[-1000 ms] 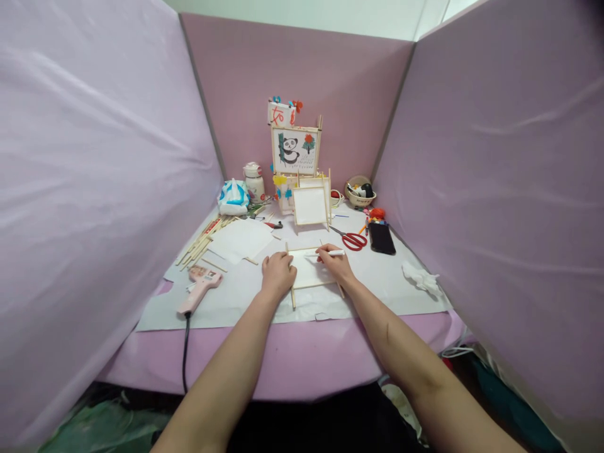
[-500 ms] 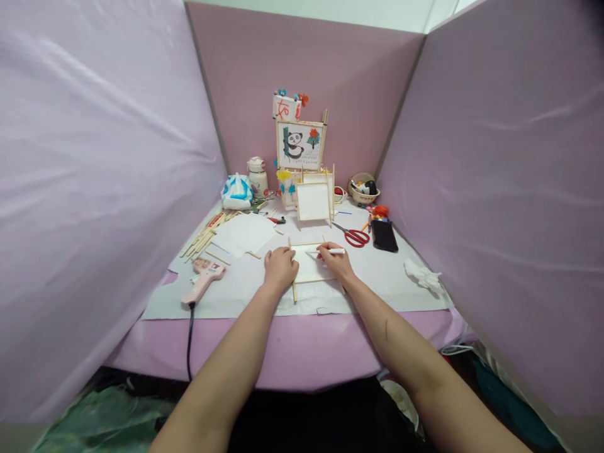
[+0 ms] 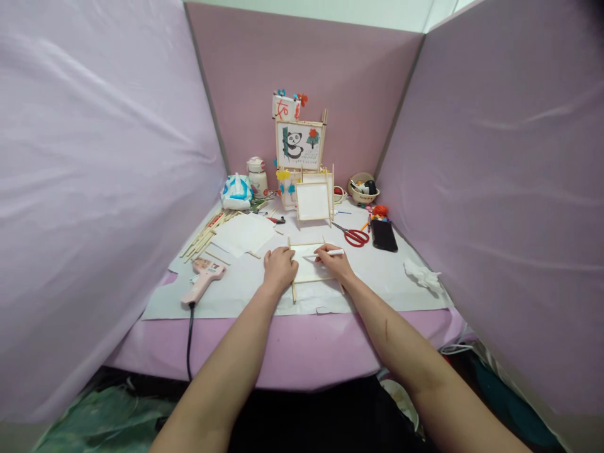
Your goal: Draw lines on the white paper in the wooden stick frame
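My right hand (image 3: 334,261) is closed around a white pen (image 3: 336,252), its tip pointing left over the white sheet of a small frame (image 3: 306,270) made of thin wooden sticks. Any mark under the tip is too small to make out. My left hand (image 3: 280,267) rests at the frame's left side, fingers bent over the edge stick and holding it. The frame lies flat on the paper-covered table, partly hidden by both hands. Just behind it stands a similar small easel (image 3: 314,201) with a blank white panel.
On the left lie a pink glue gun (image 3: 205,277), white paper sheets (image 3: 243,234) and wooden sticks (image 3: 202,242). Red-handled scissors (image 3: 355,237), a black phone (image 3: 384,235) and crumpled tissue (image 3: 422,275) are at right. A panda picture (image 3: 301,146), bottle (image 3: 257,178) and bowl (image 3: 364,196) stand behind.
My right hand and the pen have shifted slightly left and down over the white sheet. My left hand stays at the frame's edge.
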{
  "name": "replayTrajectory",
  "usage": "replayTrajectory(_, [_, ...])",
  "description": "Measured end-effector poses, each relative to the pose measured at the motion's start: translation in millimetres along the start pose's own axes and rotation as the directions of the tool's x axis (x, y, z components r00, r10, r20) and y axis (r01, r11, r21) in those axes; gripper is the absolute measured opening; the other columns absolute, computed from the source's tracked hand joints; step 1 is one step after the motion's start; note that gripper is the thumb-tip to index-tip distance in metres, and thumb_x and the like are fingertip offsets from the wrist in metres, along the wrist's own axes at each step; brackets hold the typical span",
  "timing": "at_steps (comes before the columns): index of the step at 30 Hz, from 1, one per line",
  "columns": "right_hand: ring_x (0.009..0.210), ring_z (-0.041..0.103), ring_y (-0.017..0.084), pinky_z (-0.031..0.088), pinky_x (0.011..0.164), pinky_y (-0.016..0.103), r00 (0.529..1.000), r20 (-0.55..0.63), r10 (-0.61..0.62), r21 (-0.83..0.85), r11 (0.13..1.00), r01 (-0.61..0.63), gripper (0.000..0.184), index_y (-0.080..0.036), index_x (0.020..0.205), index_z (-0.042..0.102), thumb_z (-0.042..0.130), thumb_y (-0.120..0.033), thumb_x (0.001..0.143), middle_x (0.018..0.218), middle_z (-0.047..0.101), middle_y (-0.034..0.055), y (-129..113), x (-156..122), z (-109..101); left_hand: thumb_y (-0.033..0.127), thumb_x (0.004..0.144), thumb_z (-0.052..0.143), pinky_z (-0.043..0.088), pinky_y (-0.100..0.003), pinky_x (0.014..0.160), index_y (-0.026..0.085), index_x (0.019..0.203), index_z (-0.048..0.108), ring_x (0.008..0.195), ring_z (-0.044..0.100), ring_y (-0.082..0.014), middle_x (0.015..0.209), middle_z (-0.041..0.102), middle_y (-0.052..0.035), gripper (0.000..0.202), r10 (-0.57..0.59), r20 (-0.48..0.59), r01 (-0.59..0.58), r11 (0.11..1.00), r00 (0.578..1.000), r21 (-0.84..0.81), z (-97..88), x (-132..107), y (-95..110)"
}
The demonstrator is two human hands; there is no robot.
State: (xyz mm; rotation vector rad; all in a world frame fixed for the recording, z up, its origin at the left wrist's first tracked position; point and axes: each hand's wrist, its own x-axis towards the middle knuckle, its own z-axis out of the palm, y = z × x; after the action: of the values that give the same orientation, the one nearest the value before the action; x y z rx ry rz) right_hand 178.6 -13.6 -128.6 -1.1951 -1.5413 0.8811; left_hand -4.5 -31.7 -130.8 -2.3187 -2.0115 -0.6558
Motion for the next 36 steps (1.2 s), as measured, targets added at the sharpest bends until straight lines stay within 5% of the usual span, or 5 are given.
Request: replayTrajectory(36, [0.068,0.059,0.017,0.044,0.065,0.028,1.000,-0.023,-0.007,0.009,1.000,0.007,0.019,-0.022,0.073,0.069,0.054,-0.032,0.078,0.068,0.069,-0.0001,2.2,0.4,-0.8,0.033,0.096,0.060,0.037,-0.055,0.108,0.016,0.115,0.065,0.123,0.054,-0.0275,0.129,0.060,-0.0101,0.026,-0.009,0.018,0.009,1.000,1.000,0.003,-2.5,-0.4,1.4])
